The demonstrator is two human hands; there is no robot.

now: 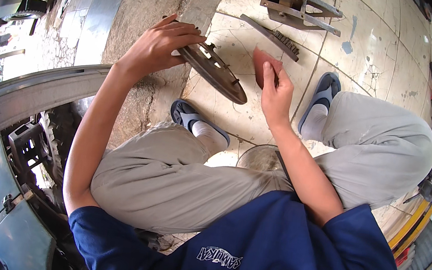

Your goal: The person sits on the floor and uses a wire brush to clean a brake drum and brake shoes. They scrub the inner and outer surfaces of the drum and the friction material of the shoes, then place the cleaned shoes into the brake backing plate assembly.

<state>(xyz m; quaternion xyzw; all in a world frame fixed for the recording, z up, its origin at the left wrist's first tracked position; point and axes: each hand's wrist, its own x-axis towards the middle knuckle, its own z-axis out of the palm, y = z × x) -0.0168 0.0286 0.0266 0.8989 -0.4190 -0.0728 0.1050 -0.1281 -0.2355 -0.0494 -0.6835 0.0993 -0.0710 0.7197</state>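
A dark brown, round metal plate (214,76) with cut-out openings and a small peg near its rim is held tilted, its upper left edge in the left hand (171,40). A reddish sheet of sandpaper (261,63), bent into a curve, is pinched in the right hand (277,91), near the plate but apart from it.

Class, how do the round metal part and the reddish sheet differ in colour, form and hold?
Colour: the round metal part is dark brown; the reddish sheet is dull red.
Form: the round metal part has openings; the reddish sheet shows none.
Hold: the left hand grips the round metal part; the right hand pinches the reddish sheet.
Shared: both are hand-held.
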